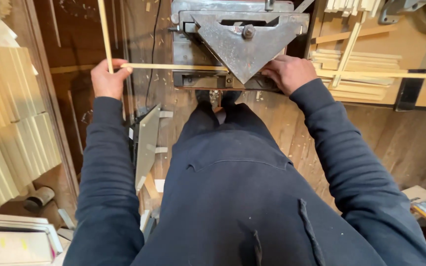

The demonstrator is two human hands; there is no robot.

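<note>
— Two hands are showing in the head view. What is the left hand [107, 79] doing?

— It is closing its fingers around two thin wooden strips at once. One strip, the horizontal strip [173, 66], is lying across the front of the grey metal cutting machine [237, 42]. The other, the upright strip [105, 34], is running from the hand toward the top of the frame.

— And the right hand [288, 73]?

— It is resting palm down on the machine's front edge, just beside the triangular metal guard [245, 44]. Its fingers are curling in and pressing where the horizontal strip is passing, so the grip is narrow. Whether the fingertips are actually pinching the strip is hard to tell, since the guard is hiding that part.

— Where is the strip going from there?

— It is passing beneath the point of the guard. A matching strip is carrying on to the right, over a stack of similar wooden strips [356, 69] lying on a plywood bench.

— What else is lying around the person?

— Pale foam or wood blocks [6, 128] are standing in rows at the left. A flat grey metal plate [147, 145] is leaning near the left knee. Wood chips are scattering over the plank floor [400, 143]. The person is wearing dark blue sleeves and trousers.
</note>
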